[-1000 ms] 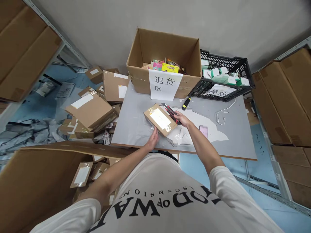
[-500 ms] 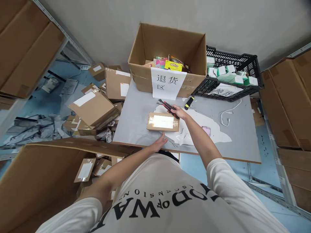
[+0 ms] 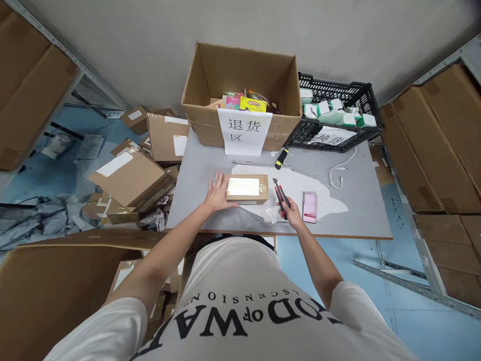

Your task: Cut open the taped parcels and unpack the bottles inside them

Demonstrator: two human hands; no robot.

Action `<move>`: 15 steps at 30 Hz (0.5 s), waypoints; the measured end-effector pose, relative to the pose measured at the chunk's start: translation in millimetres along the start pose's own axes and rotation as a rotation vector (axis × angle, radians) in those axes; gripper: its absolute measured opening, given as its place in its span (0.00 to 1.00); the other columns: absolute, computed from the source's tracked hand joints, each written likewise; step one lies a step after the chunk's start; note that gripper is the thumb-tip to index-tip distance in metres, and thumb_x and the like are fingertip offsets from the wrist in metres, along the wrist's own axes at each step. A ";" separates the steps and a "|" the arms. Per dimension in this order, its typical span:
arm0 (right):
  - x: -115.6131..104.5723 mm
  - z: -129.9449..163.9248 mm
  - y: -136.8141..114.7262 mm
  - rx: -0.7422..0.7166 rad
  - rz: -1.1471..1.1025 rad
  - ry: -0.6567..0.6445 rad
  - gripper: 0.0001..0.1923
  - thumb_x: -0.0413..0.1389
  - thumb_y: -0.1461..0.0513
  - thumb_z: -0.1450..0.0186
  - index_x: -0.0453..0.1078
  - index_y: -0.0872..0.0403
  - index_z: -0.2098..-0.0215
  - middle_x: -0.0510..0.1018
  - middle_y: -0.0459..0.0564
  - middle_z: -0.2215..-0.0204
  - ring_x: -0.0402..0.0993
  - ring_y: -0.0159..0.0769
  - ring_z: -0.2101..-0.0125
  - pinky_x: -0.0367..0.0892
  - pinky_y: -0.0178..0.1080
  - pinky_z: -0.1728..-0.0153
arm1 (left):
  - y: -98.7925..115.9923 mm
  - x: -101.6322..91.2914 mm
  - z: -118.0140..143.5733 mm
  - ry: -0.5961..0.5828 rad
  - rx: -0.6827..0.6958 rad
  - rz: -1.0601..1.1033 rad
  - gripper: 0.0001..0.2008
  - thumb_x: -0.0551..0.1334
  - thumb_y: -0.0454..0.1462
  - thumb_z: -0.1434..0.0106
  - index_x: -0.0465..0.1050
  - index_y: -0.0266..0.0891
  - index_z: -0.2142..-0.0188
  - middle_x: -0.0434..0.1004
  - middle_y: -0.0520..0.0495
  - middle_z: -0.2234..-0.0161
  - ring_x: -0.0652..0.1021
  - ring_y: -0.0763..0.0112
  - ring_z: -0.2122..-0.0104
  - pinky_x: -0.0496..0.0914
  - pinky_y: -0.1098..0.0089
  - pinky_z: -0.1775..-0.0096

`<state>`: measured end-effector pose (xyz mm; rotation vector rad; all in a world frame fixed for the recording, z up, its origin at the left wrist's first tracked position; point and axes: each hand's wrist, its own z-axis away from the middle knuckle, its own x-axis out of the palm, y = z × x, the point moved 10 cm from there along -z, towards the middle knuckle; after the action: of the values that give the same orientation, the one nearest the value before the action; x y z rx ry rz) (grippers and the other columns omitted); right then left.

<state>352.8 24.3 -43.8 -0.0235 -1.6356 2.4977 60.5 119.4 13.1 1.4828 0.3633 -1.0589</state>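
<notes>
A small taped cardboard box with a white label lies on the table, on a torn white sheet. My left hand is open, fingers spread, against the box's left end. To the right of the box, my right hand is closed around a red and black utility knife, its tip pointing away from me and apart from the box. A crumpled clear plastic piece sits beside that hand. Just right of it lies a phone with a pinkish screen.
At the back of the grey table stand a large open carton of small colourful boxes and a black crate of green-white boxes. A yellow-black tool and white cable lie nearer. Parcels pile up at left.
My right hand has drawn the utility knife from over the box to its right and toward me. My left hand has moved from the front edge to the box's left end, fingers spreading.
</notes>
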 end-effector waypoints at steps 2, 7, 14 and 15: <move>6.0 7.5 7.8 0.021 -0.014 -0.019 0.30 0.59 0.47 0.44 0.60 0.50 0.47 0.76 0.45 0.68 0.63 0.25 0.85 0.59 0.32 0.87 | -1.0 6.6 -6.4 -0.026 0.008 -0.041 0.65 0.69 0.60 0.64 0.41 0.36 0.34 0.33 0.30 0.33 0.38 0.38 0.35 0.32 0.42 0.40; 15.2 8.9 9.8 0.029 -0.011 -0.053 0.32 0.58 0.47 0.43 0.59 0.49 0.44 0.76 0.45 0.68 0.62 0.24 0.86 0.58 0.32 0.87 | -5.4 11.4 -13.5 -0.006 0.011 -0.046 0.63 0.69 0.61 0.66 0.46 0.37 0.36 0.44 0.30 0.35 0.44 0.39 0.35 0.35 0.46 0.39; 13.4 7.7 -1.4 0.051 0.060 -0.131 0.33 0.57 0.47 0.42 0.59 0.50 0.42 0.73 0.42 0.74 0.61 0.24 0.87 0.56 0.30 0.88 | -2.9 6.8 -15.2 0.070 0.078 -0.018 0.64 0.71 0.59 0.69 0.50 0.35 0.37 0.52 0.31 0.39 0.51 0.40 0.38 0.42 0.53 0.38; 11.9 7.7 -2.8 0.054 0.083 -0.139 0.33 0.57 0.47 0.42 0.59 0.51 0.42 0.72 0.41 0.76 0.61 0.24 0.88 0.55 0.30 0.88 | -2.4 7.0 -14.9 0.077 0.083 -0.020 0.63 0.71 0.59 0.68 0.50 0.34 0.37 0.53 0.31 0.40 0.52 0.40 0.39 0.43 0.53 0.38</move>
<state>340.6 20.0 -37.3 0.0931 -1.6493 2.6595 68.3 131.2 4.3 1.5999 0.3933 -1.0454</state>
